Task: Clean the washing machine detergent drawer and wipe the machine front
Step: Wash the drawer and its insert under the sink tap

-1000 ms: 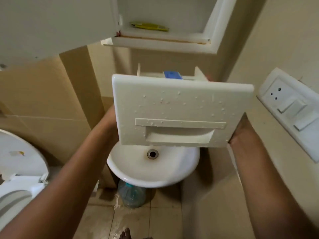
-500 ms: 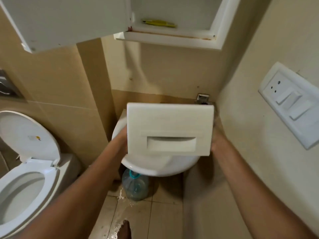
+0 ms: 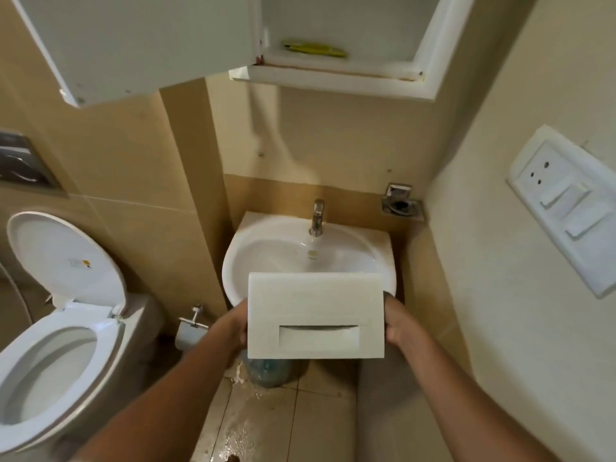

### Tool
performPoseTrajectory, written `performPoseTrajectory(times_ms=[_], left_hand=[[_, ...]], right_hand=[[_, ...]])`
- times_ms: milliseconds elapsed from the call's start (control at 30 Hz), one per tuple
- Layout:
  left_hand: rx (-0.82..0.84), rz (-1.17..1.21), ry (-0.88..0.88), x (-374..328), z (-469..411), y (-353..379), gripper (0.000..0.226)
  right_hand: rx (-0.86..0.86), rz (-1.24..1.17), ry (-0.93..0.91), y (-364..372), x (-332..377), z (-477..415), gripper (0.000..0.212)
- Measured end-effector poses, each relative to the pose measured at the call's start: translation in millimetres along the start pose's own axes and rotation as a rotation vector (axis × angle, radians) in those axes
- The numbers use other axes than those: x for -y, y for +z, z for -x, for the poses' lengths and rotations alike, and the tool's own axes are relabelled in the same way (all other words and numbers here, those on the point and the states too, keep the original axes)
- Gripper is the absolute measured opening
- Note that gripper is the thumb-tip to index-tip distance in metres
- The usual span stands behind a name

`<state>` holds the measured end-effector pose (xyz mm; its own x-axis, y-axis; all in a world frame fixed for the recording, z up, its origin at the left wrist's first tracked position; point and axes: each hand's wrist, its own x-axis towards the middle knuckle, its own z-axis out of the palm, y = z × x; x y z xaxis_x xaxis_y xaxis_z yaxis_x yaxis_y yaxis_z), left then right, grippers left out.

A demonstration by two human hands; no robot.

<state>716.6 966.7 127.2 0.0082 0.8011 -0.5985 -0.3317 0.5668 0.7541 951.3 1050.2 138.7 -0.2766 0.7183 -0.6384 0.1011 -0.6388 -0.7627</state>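
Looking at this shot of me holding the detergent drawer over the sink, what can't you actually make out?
Head view only:
- Detergent drawer: compartments hidden behind its own front panel.
- Left hand and right hand: fingers hidden behind the drawer.
- Sink drain: covered by the drawer.
- Bottle under the sink: mostly hidden.
- Yellow object in the cabinet: too blurred to identify.

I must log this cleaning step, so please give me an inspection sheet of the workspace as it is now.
Surface: white basin under tap; wet floor tiles.
Job's things: detergent drawer held over the basin's near rim, front panel toward camera.
Clutter: plastic bottle under basin; yellow item in open cabinet.
Grippers: left hand and right hand grip the drawer's sides.
Cables: nothing seen.
Surroundings: toilet, lid up; switch panel.
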Motion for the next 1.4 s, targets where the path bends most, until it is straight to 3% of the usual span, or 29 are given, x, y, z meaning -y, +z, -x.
performPoseTrajectory(times_ms=[100,167,333,400,467,533,567,633,733,867,967,1067,1233,1300,1400], left_hand=[[0.1,-0.015,-0.014,-30,-2,-12,0.021],[0.064,-0.111,0.131,-59,-1,-9,0.018],[0.188,-0.193,0.5,-123,17,-2,0.043],[0.213,-0.076,0.558,-131,26,3,0.063],[0.195,0.112,0.593,-127,27,5,0.076],[0.108,0.288,0.554,-114,16,-3,0.078],[0.065,0.307,0.509,-102,9,-8,0.082],[0.026,0.273,0.406,-80,1,-10,0.08],[-0.044,0.25,0.296,-51,-5,-8,0.044],[-0.029,0.277,0.228,-41,-9,-11,0.065],[0.079,0.255,0.076,-47,-7,-12,0.043],[0.156,0.167,0.042,-56,-2,-13,0.049],[0.038,-0.233,0.354,-93,30,13,0.031],[0.082,-0.244,0.501,-115,46,28,0.027],[0.156,-0.198,0.798,-144,61,40,0.05]], right_hand=[[0.033,0.149,-0.066,-11,40,0,0.022],[0.056,0.211,-0.154,-8,75,13,0.018],[0.156,0.356,-0.347,4,145,39,0.081],[0.233,0.158,-0.4,16,142,46,0.094],[0.294,-0.206,-0.463,24,121,44,0.095],[0.253,-0.551,-0.436,33,95,34,0.098],[0.181,-0.606,-0.412,37,83,27,0.099],[0.035,-0.526,-0.397,49,63,20,0.075],[-0.016,-0.353,-0.413,64,48,16,0.022],[-0.009,-0.242,-0.522,57,35,12,0.034],[0.042,-0.296,-0.549,53,20,11,0.064],[-0.062,-0.201,-0.533,57,13,19,0.072],[-0.169,0.124,-0.424,63,61,36,0.071],[-0.283,0.08,-0.553,64,87,50,0.054],[-0.409,0.121,-0.814,64,120,83,0.034]])
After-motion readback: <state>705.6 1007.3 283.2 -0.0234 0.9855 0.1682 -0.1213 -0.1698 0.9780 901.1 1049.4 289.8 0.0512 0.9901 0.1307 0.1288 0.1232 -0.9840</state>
